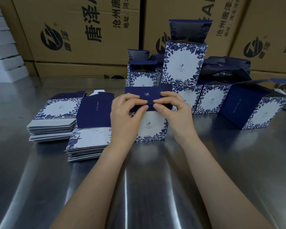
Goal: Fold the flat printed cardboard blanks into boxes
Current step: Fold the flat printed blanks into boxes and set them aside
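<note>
Listener: Hands first. How are they placed?

Describer: Left hand and right hand are held close together at the middle of the view, fingertips almost meeting. The front edge of a dark blue lid is pinched by each hand, thumb below and curled fingers above.

Listener: What is being held?

Describer: The lid belongs to a box that is stood upright on a steel table. Its front is white, bordered with blue leaves and marked with a small logo. The lid is laid flat across the top, and the lower front can be seen between the two wrists.

Listener: And around it?

Describer: Flat blanks are piled in two heaps to the left. The near stack is placed just beside the left wrist, and the far stack lies beyond it. Behind the box and to its right, folded boxes are grouped in a row with their lids raised. An upper box is set on top of that row. A tilted box is seen at the far right, its lid also raised. The background is filled by brown shipping cartons printed with black characters. White slabs are stacked at the far left edge.
</note>
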{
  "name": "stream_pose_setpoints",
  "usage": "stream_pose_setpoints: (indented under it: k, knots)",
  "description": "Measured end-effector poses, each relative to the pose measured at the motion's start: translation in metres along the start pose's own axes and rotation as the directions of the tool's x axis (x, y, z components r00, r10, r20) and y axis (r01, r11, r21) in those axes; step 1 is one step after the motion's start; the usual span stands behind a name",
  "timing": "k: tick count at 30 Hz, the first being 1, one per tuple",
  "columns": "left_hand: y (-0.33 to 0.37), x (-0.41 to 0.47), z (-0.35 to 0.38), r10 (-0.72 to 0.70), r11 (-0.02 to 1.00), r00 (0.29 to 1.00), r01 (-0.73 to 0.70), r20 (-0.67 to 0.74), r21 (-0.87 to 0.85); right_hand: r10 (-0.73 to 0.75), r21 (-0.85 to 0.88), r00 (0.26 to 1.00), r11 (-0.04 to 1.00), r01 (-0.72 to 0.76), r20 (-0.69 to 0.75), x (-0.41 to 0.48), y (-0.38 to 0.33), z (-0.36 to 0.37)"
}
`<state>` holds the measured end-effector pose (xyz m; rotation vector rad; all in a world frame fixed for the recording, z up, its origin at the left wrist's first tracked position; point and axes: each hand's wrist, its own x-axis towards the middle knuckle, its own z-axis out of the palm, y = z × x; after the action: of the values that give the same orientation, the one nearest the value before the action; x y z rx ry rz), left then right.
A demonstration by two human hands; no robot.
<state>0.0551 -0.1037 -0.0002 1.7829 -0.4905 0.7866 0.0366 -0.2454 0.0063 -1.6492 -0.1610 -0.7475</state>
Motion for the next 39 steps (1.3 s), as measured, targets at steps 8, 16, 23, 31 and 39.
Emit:
stream_pose_setpoints:
  k: [8,16,23,31,39]
  knots:
    - [0.004,0.001,0.002,-0.055,0.997,0.998,0.054,-0.005,-0.058,-0.006,0.001,0.999,1.0,0.007,-0.037,0.002,0.001,0.004]
    - [-0.002,0.008,-0.01,-0.092,0.988,0.993,0.1,0.076,-0.117,0.037,0.101,0.996,0.994,-0.045,0.077,0.006,0.005,-0.012]
    - [-0.006,0.012,-0.016,-0.168,0.959,0.982,0.182,0.084,-0.215,0.052,0.169,0.997,0.984,-0.06,0.049,0.008,0.008,-0.011]
    - [-0.008,0.013,-0.016,-0.151,0.962,0.984,0.168,0.096,-0.213,0.036,0.181,0.995,0.982,-0.052,0.091,0.01,0.01,-0.014]
    - [-0.013,0.014,-0.022,-0.251,0.891,0.96,0.28,0.126,-0.357,0.08,0.327,0.99,0.938,-0.115,0.119,0.012,0.015,-0.018]
